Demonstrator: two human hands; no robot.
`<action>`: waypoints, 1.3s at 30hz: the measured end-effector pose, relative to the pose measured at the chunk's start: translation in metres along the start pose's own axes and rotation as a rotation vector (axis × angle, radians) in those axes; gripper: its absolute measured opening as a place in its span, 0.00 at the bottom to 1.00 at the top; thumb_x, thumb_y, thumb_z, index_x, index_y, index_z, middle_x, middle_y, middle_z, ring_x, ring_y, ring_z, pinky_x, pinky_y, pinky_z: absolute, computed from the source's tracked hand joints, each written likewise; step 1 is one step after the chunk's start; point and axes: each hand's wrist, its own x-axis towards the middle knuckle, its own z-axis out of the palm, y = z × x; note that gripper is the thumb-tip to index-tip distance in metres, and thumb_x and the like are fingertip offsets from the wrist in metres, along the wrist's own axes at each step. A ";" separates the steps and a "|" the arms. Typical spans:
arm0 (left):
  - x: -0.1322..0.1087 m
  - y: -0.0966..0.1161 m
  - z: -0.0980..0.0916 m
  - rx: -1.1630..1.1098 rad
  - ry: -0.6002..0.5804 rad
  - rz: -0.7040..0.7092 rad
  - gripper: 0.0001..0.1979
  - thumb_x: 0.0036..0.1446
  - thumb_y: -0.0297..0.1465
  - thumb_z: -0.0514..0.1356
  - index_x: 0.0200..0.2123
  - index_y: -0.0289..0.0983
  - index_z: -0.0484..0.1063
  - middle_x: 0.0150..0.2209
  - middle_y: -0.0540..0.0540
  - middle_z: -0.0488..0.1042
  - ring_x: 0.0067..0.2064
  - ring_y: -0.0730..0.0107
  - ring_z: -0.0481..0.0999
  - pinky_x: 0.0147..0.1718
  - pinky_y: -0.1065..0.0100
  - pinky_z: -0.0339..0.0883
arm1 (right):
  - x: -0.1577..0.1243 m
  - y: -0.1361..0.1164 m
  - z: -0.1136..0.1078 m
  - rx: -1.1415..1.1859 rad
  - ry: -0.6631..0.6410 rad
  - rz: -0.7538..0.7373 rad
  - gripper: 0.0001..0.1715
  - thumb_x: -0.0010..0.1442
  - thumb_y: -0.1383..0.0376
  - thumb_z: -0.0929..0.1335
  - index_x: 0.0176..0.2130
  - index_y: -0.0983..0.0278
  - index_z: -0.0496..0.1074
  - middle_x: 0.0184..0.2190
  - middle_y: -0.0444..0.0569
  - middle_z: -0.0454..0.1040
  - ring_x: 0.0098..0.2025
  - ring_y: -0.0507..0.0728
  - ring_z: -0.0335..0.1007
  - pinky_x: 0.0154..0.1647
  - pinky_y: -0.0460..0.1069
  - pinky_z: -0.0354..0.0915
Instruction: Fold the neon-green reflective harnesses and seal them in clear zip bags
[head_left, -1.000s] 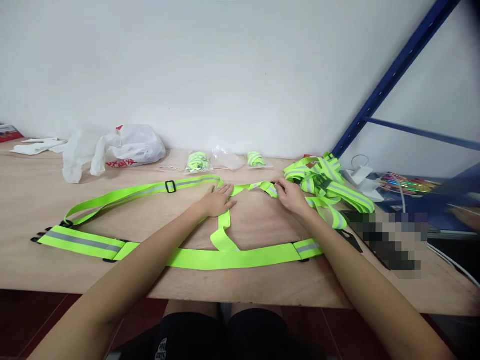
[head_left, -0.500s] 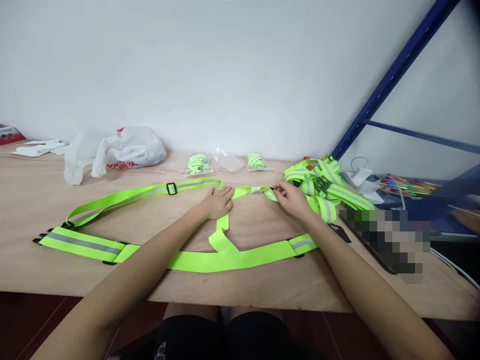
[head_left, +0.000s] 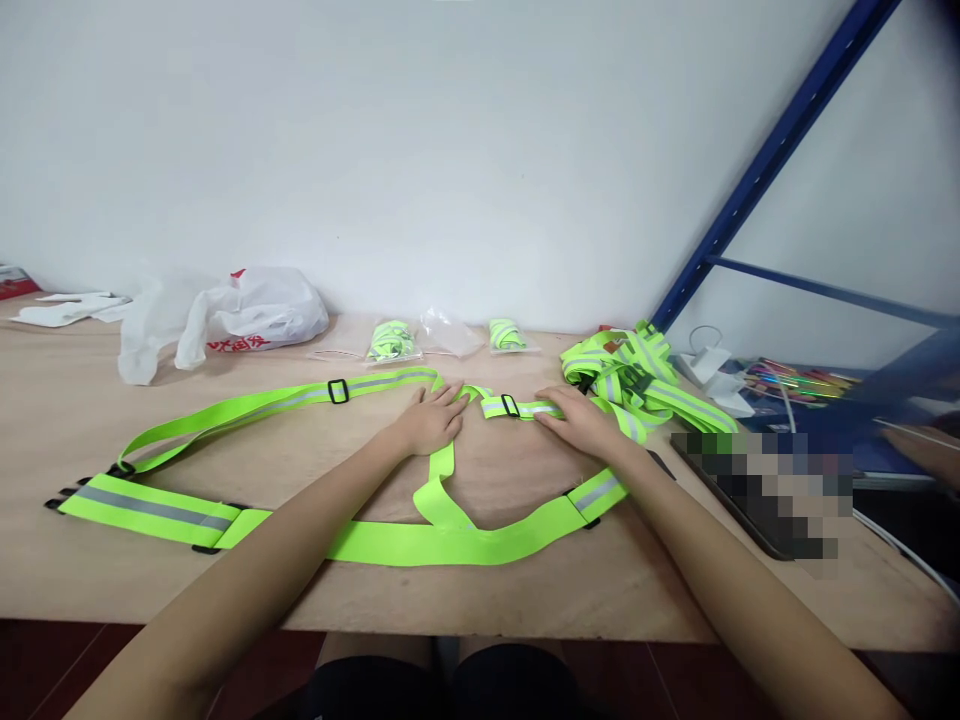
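Note:
A fluorescent yellow-green reflective harness (head_left: pixel 420 545) with grey stripes lies spread on the wooden table, its wide belt nearest me. My left hand (head_left: pixel 431 420) is open and lies flat over the spot where the upper straps meet, pressing them down. Just right of it, a short strap piece with a black slider buckle (head_left: pixel 510 406) lies flat. My right hand (head_left: pixel 577 418) rests on that strap, fingers stretched over it and its end hidden beneath. Another black slider (head_left: pixel 338 391) sits on the left shoulder strap. Black clips (head_left: pixel 67 492) show at the belt's left end.
A heap of similar straps (head_left: pixel 637 375) lies beyond my right hand. Bagged straps (head_left: pixel 394 341) and a white plastic bag (head_left: pixel 266 310) stand along the wall. A dark, pixelated flat object (head_left: pixel 750 500) lies right, near a blue metal frame (head_left: pixel 780 150). Another person's hand (head_left: pixel 922 450) shows at the right edge.
The twisted right strap now lies flatter, its slider buckle visible between my hands. My right hand has gone from pinching the strap to lying on it. My left hand stays on the junction.

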 end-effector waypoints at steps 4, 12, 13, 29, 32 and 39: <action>-0.001 0.002 -0.002 0.010 0.000 0.002 0.30 0.68 0.38 0.38 0.72 0.42 0.47 0.74 0.44 0.37 0.73 0.48 0.44 0.66 0.37 0.41 | -0.016 0.004 0.004 -0.069 -0.003 -0.004 0.20 0.67 0.57 0.62 0.54 0.61 0.72 0.54 0.55 0.75 0.55 0.66 0.70 0.56 0.61 0.66; -0.001 0.000 -0.003 -0.003 -0.002 0.017 0.30 0.67 0.37 0.40 0.71 0.39 0.49 0.74 0.43 0.38 0.73 0.49 0.43 0.66 0.37 0.40 | -0.047 0.014 0.004 -0.121 0.071 0.069 0.26 0.70 0.54 0.58 0.58 0.62 0.68 0.62 0.57 0.68 0.64 0.66 0.63 0.63 0.63 0.61; -0.001 -0.001 -0.003 0.000 0.000 0.022 0.30 0.67 0.37 0.40 0.71 0.38 0.49 0.74 0.42 0.38 0.73 0.49 0.44 0.66 0.37 0.40 | -0.048 0.015 0.004 -0.129 0.080 0.074 0.26 0.70 0.53 0.58 0.59 0.63 0.68 0.62 0.58 0.67 0.65 0.66 0.62 0.63 0.63 0.61; 0.000 -0.011 -0.002 0.042 0.015 0.023 0.32 0.66 0.35 0.41 0.72 0.39 0.46 0.74 0.43 0.40 0.73 0.49 0.47 0.66 0.40 0.44 | -0.057 0.020 -0.004 -0.359 0.230 0.159 0.15 0.66 0.60 0.62 0.45 0.61 0.74 0.44 0.54 0.78 0.48 0.65 0.72 0.39 0.54 0.66; 0.000 -0.015 -0.002 0.044 0.012 0.016 0.32 0.66 0.35 0.40 0.72 0.38 0.46 0.74 0.42 0.41 0.72 0.50 0.47 0.66 0.40 0.44 | -0.058 0.016 -0.007 -0.425 0.201 0.198 0.13 0.66 0.60 0.62 0.35 0.60 0.72 0.38 0.52 0.77 0.41 0.62 0.73 0.28 0.51 0.59; 0.000 -0.019 -0.003 0.046 0.014 0.008 0.32 0.66 0.35 0.41 0.72 0.38 0.46 0.74 0.42 0.42 0.72 0.50 0.49 0.67 0.41 0.44 | -0.059 0.013 -0.011 -0.406 0.200 0.173 0.12 0.65 0.64 0.61 0.31 0.60 0.69 0.46 0.52 0.77 0.41 0.60 0.74 0.24 0.50 0.54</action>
